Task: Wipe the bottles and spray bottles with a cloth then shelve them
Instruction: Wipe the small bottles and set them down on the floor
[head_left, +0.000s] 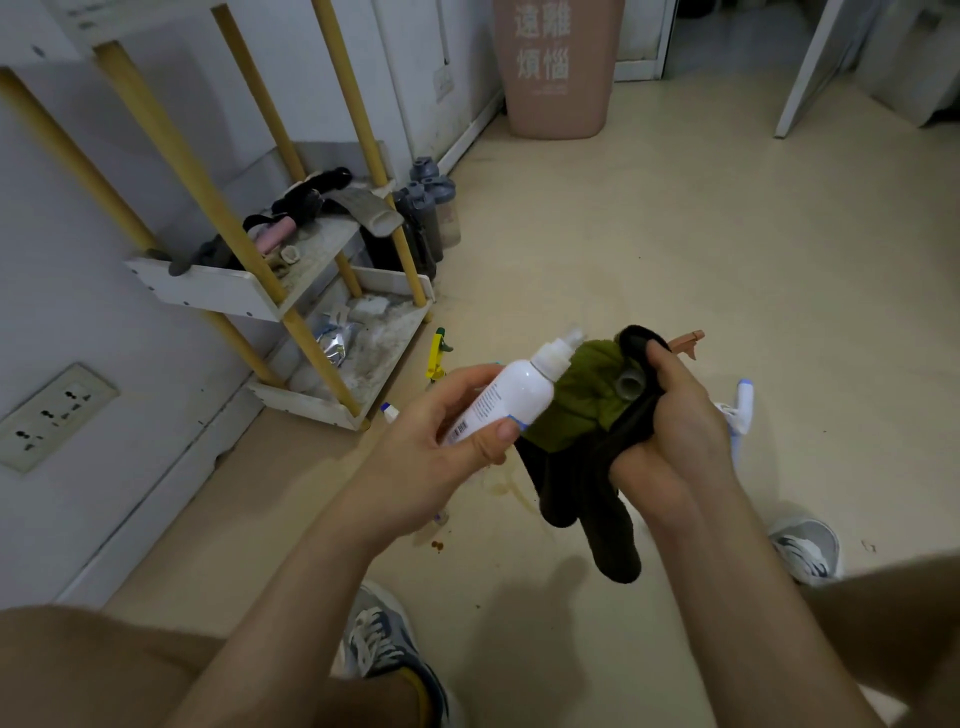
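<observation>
Bottle wipe, mid-air over floor

Shelf unit, white trays on yellow wooden poles (228, 299), stands at left against white wall; dusty trays hold dark clutter. Grey-capped dark bottles (428, 213) stand on floor just beside shelf's far right corner. Yellow-green trigger spray head (438, 353) pokes up near shelf's front right corner. Left hand (447, 436) closed around white cylindrical plastic spray bottle with pump top (511, 397), fingers and thumb wrapped on lower body, bottle tilted with nozzle up-right. Nozzle end touches olive-green and black cloth (582, 415), which hangs below. Right hand (670, 410) clenched on cloth, thumb pressing its black top edge. Brown trigger sprayer (685, 343) shows just behind right hand. White-and-blue trigger spray bottle (740, 410) on floor, right of hand. Pink plastic bin (556, 78) far back, centre.
</observation>
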